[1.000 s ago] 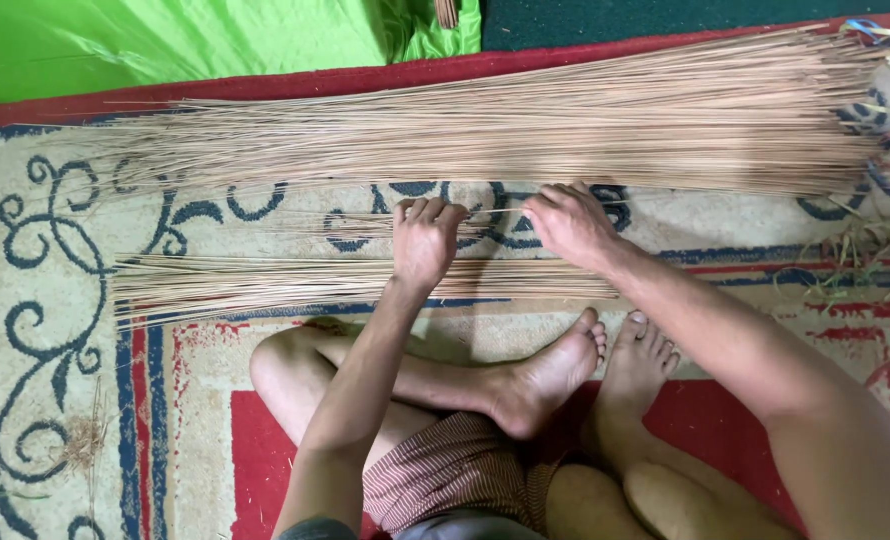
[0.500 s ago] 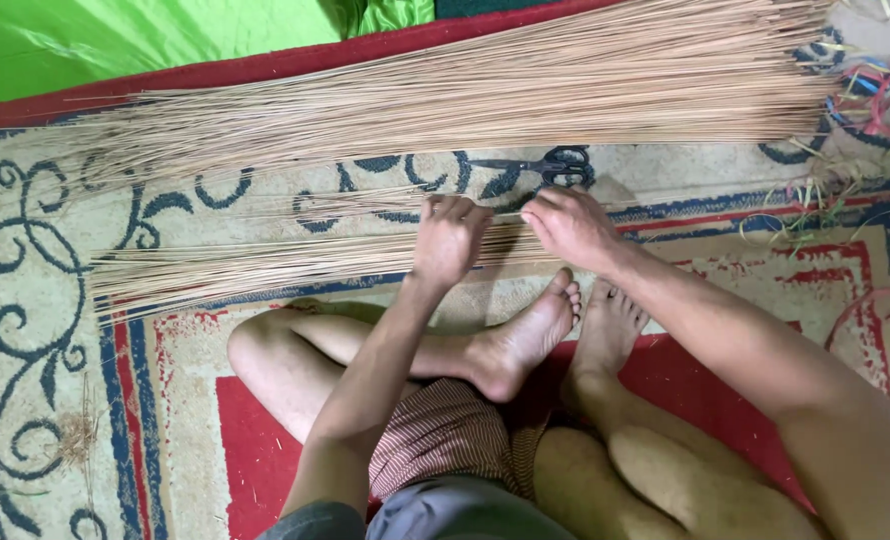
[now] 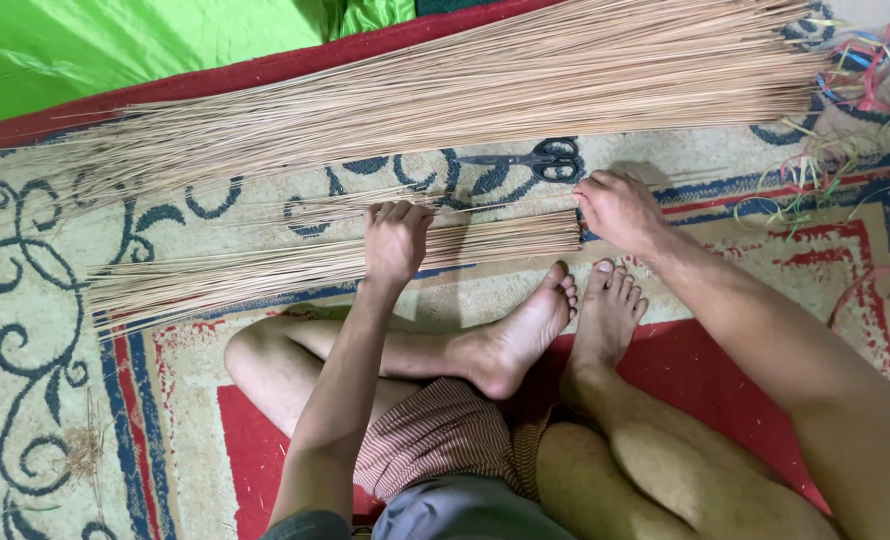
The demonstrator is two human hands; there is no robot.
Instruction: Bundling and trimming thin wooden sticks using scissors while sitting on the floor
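A patterned carpet (image 3: 25,400) in cream, blue and red covers the floor, and the person sits on it cross-legged, bare feet (image 3: 525,325) at the centre. At 12 o'clock a large sheaf of long, thin tan sticks (image 3: 525,90) lies across nearly the whole width. Its thick ends point to 3 o'clock and its fine tips fan out toward 9. A bright green cloth (image 3: 115,50) shows past the carpet's edge at 11 o'clock.

A smaller bundle of the same tan sticks (image 3: 265,265) lies on the carpet just beyond the feet, well apart from the sheaf, and runs from 9 o'clock to just past the centre.

The left hand (image 3: 397,240) lies palm down across this bundle. Its fingers are straight and together, pressing the sticks flat rather than closing round them. The right hand (image 3: 617,208) is at the bundle's 3 o'clock end, knuckles up, with its fingers curled against the stick ends. Whether they pinch anything cannot be told.

By the look of it, the ends are being pushed level while the other hand pins the bundle. Lifting it would call for a grip right round it, which neither hand has.

Black-handled scissors (image 3: 540,160) lie between sheaf and bundle at 1 o'clock. Loose coloured plastic strips (image 3: 855,110) tangle at 2 o'clock.
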